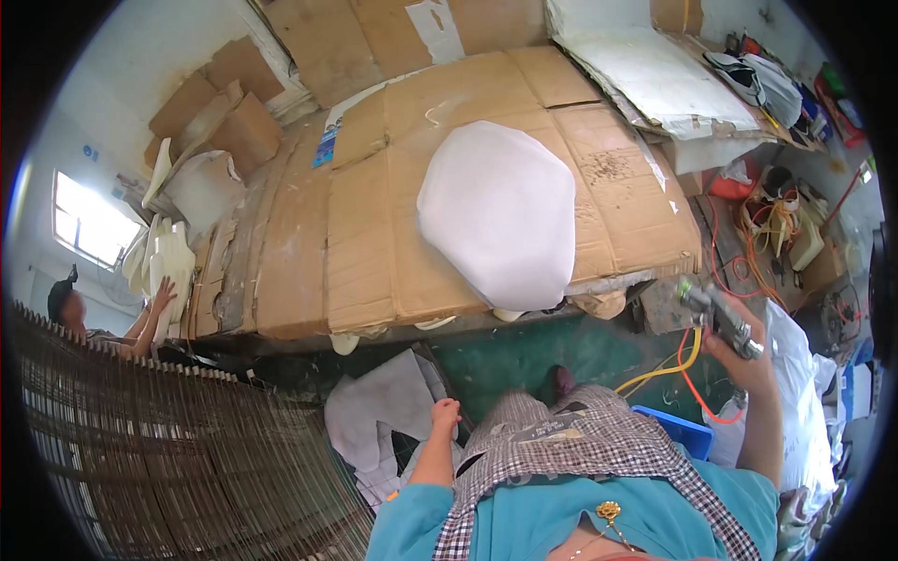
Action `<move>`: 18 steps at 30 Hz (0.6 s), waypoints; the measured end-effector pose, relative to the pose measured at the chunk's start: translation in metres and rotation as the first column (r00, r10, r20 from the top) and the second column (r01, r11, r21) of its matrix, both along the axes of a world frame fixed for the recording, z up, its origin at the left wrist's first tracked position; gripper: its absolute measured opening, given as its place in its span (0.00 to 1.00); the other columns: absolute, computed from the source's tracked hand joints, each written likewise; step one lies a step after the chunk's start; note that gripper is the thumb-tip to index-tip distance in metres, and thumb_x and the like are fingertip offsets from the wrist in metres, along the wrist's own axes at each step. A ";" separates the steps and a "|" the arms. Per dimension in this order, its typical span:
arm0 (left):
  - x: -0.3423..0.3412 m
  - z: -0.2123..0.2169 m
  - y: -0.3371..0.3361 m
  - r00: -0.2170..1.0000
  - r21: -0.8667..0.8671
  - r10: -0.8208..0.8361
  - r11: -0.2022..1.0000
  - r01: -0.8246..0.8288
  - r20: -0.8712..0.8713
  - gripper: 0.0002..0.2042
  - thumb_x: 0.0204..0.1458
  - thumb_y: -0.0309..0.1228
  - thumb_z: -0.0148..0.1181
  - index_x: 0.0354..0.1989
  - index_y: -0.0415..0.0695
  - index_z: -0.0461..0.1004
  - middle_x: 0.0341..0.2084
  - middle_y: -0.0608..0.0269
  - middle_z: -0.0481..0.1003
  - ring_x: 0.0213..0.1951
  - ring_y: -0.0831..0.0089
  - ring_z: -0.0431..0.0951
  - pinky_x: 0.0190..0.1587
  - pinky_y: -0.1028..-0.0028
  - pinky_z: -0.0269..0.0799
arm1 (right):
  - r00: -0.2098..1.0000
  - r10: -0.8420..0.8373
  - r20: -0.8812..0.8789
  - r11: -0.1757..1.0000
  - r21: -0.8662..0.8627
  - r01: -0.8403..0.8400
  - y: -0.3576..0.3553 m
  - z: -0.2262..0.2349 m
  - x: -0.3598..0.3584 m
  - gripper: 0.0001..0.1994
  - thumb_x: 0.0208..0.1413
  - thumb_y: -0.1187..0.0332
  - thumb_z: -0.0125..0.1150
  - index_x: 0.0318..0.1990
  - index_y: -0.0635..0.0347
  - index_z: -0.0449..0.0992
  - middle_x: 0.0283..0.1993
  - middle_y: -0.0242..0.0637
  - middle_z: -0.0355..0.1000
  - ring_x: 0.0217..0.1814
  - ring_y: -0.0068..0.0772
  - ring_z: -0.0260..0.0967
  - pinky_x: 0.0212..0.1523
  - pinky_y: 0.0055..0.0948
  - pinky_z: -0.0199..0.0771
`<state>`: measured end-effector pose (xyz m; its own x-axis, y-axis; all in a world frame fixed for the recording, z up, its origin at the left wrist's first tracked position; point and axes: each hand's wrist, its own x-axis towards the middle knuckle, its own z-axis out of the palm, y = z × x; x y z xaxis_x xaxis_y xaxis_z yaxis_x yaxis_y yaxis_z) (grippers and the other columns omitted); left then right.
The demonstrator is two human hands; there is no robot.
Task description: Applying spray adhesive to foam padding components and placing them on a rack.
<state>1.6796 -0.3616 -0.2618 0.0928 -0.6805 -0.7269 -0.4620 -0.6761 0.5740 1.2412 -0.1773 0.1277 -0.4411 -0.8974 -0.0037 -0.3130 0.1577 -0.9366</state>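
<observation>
The large cardboard-covered worktable is the landmark here. On it, a little to the right of its middle, lies a white rounded padded cushion; its near end hangs slightly over the front edge of the table, probably so that the edge is easy to reach.

The right hand is raised just off the front right corner of the table. Its fingers are closed around the grip of a metal pneumatic staple gun, whose nose points toward the table. A yellow and an orange hose hang down from below the gun, which explains why the tool is kept on that side.

The left hand hangs low in front of the table's front edge, fingers curled loosely, holding nothing that I can see, above some white fabric pieces on the floor.
</observation>
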 end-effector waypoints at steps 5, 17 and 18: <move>-0.021 0.003 -0.003 0.998 0.039 -0.049 0.998 0.048 0.035 0.07 0.46 0.32 0.53 0.33 0.46 0.72 0.24 0.66 0.72 0.17 0.74 0.70 0.17 0.76 0.64 | 0.969 0.244 0.030 0.969 0.020 -0.245 0.008 -0.008 -0.007 0.24 0.42 0.79 0.58 0.51 0.66 0.64 0.34 0.29 0.68 0.34 0.17 0.64 0.35 0.18 0.66; -0.122 0.062 -0.065 0.963 -0.219 -0.008 0.974 -0.053 -0.269 0.11 0.45 0.26 0.54 0.38 0.38 0.71 0.24 0.65 0.71 0.19 0.78 0.69 0.20 0.79 0.65 | 0.970 0.175 0.171 0.984 -0.047 -0.170 0.008 -0.012 -0.038 0.25 0.45 0.76 0.59 0.53 0.67 0.62 0.32 0.30 0.67 0.33 0.19 0.64 0.36 0.19 0.66; -0.131 0.067 -0.076 0.948 -0.251 0.011 0.963 -0.095 -0.317 0.12 0.45 0.26 0.55 0.39 0.38 0.71 0.24 0.65 0.71 0.19 0.79 0.69 0.21 0.80 0.65 | 0.968 0.184 0.174 0.983 -0.046 -0.179 0.006 -0.010 -0.037 0.25 0.45 0.76 0.59 0.53 0.67 0.62 0.32 0.30 0.67 0.33 0.19 0.64 0.36 0.19 0.66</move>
